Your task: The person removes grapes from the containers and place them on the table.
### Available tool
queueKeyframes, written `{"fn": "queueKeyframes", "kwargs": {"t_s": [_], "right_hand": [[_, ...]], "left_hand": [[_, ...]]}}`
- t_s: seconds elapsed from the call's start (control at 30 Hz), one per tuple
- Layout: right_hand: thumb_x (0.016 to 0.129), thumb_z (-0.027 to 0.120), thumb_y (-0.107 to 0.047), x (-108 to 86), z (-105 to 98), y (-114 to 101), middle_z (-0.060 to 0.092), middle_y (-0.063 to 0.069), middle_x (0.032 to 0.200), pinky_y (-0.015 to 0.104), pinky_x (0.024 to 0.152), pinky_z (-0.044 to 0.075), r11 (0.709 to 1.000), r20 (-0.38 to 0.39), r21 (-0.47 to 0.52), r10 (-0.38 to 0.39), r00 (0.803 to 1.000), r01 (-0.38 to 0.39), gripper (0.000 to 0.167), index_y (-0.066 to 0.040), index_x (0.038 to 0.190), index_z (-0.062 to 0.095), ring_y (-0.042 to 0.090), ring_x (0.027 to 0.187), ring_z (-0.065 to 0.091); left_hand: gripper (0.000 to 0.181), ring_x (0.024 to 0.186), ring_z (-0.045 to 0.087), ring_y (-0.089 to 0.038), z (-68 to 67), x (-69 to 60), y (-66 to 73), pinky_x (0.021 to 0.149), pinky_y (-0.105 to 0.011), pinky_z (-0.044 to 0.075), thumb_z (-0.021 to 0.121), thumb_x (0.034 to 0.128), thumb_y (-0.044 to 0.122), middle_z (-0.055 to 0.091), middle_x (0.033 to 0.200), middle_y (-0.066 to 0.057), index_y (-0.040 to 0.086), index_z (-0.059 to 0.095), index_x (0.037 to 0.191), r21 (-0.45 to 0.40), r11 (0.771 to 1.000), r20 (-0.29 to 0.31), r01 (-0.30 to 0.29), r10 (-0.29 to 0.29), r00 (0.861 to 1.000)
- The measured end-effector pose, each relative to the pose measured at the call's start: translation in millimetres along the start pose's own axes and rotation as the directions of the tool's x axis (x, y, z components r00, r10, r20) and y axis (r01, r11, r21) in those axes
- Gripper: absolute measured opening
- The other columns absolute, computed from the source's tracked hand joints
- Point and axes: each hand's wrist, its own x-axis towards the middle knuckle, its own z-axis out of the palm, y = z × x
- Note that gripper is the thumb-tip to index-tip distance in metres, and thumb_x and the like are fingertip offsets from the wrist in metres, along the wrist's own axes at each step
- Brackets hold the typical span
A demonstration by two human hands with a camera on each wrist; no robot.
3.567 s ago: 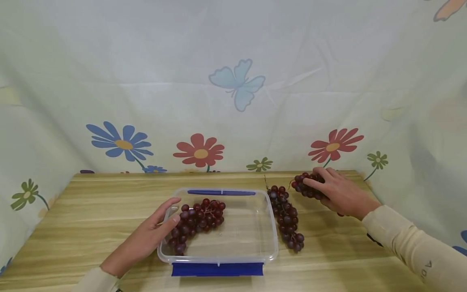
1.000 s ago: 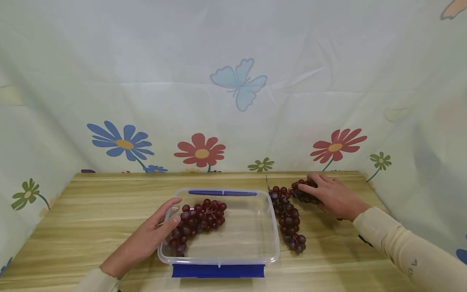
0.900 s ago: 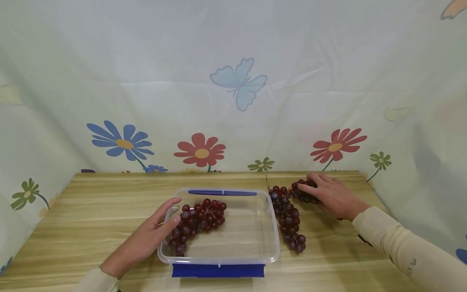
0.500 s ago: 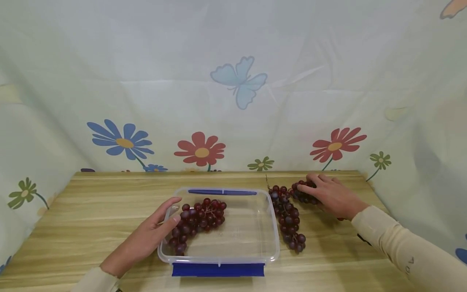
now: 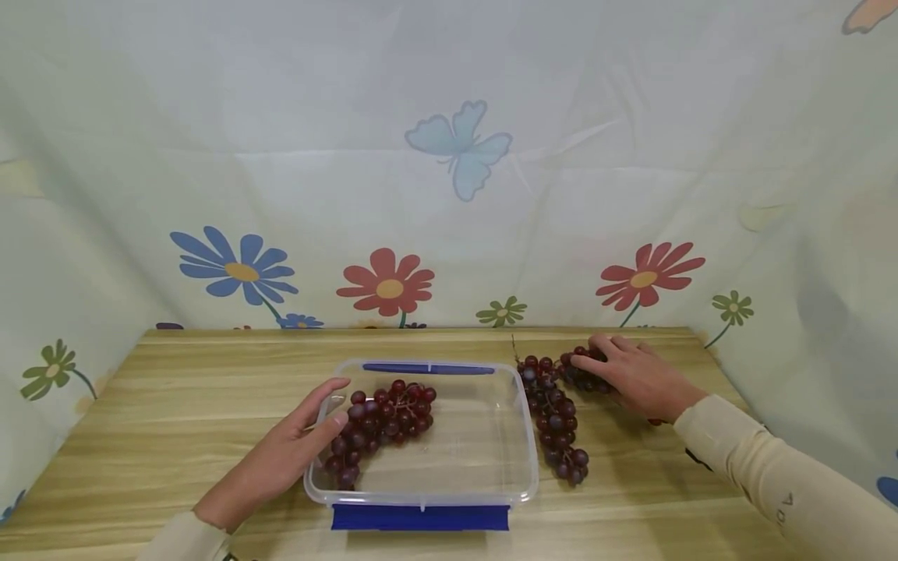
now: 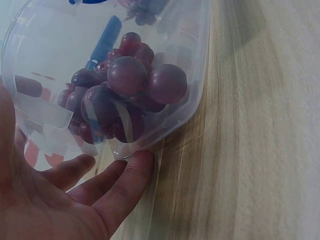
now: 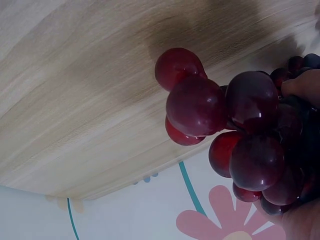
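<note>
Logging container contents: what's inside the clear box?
A bunch of dark red grapes lies along the left side of the clear box; nothing else shows inside. Whatever lies directly under the bunch is covered and can't be seen.

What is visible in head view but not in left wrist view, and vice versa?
Only the head view: the right hand gripping a grape bunch, and the butterfly print.
Only the left wrist view: three fingers of the left hand by the lower outer edge of the clear container.
Both: the left hand, the clear container, the grapes inside it, the wooden table.
</note>
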Motion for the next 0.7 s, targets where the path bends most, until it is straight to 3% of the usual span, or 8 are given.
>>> {"fn": "queueKeyframes", "kwargs": {"t_s": [0.7], "right_hand": [[0.086,0.082,-0.003,-2.1,-3.9,1.4,0.056,0.013,0.131,0.064,0.091,0.059,0.999,0.023,0.0,-0.033,0.999,0.033,0.067,-0.023,0.145,0.058,0.036,0.118,0.06]], "left_hand": [[0.058,0.149,0.036,-0.056,-0.1,-2.4,4.1,0.109,-0.067,0.049,0.047,0.1094,0.05,0.025,0.171,-0.023,0.036,0.027,0.162,-0.004,1.0,0.001,-0.001,0.001,1.0]]}}
